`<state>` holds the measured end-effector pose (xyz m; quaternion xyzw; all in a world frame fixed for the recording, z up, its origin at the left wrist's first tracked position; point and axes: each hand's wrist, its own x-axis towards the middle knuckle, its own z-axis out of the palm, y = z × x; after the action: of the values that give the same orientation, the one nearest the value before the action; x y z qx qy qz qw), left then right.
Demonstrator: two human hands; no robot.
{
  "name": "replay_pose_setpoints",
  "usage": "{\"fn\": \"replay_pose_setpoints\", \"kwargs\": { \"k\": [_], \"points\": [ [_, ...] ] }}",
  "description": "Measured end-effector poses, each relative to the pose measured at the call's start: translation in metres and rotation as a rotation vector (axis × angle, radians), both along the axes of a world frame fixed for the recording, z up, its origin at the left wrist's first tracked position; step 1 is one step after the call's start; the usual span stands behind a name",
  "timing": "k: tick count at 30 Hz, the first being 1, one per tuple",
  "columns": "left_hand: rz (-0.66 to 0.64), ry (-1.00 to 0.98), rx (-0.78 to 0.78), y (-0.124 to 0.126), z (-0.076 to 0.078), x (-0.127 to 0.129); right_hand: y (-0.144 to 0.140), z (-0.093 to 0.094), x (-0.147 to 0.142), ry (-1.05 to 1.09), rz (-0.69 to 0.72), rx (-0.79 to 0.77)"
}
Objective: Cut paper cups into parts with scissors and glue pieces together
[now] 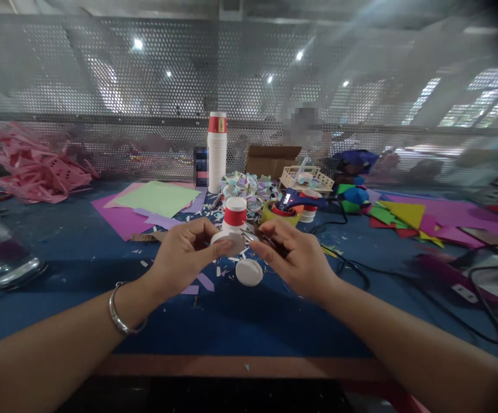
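Between thumb and fingers, my left hand pinches a white round piece that looks like a paper cup's bottom. My right hand is closed around small scissors, their blades at the right edge of that piece; whether they are cutting cannot be seen. Just behind stands an upturned red and white paper cup. Below the hands lies another white round piece, flat on the blue table.
A tall stack of paper cups rises at the back, near paper scraps. Right of it are a glue gun, yellow tape and black cable. Coloured sheets lie left; a clear container stands far left.
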<state>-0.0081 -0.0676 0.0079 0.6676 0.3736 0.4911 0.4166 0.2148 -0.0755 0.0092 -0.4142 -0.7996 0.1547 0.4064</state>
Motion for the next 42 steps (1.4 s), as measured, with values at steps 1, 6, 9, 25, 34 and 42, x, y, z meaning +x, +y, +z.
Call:
{"fn": "replay_pose_setpoints", "kwargs": {
  "k": [1,6,9,25,34,42],
  "points": [
    [-0.018,-0.026,-0.025,0.002,0.000,-0.001,0.001,0.001,0.000,0.015,-0.012,-0.013],
    [-0.093,-0.113,-0.138,0.005,-0.003,-0.001,0.002,0.004,0.001,0.063,-0.006,-0.086],
    [-0.098,-0.141,-0.144,0.006,-0.005,-0.001,0.001,0.003,0.000,0.053,0.022,-0.080],
    [-0.005,0.042,0.078,0.002,-0.006,-0.001,-0.003,0.001,-0.001,0.080,0.079,-0.143],
    [0.002,0.295,0.354,0.002,-0.009,-0.002,-0.006,-0.002,-0.005,0.010,0.122,-0.118],
    [-0.106,0.141,0.181,0.006,-0.008,0.002,-0.011,-0.003,-0.006,-0.037,0.125,-0.043]
  ]
}}
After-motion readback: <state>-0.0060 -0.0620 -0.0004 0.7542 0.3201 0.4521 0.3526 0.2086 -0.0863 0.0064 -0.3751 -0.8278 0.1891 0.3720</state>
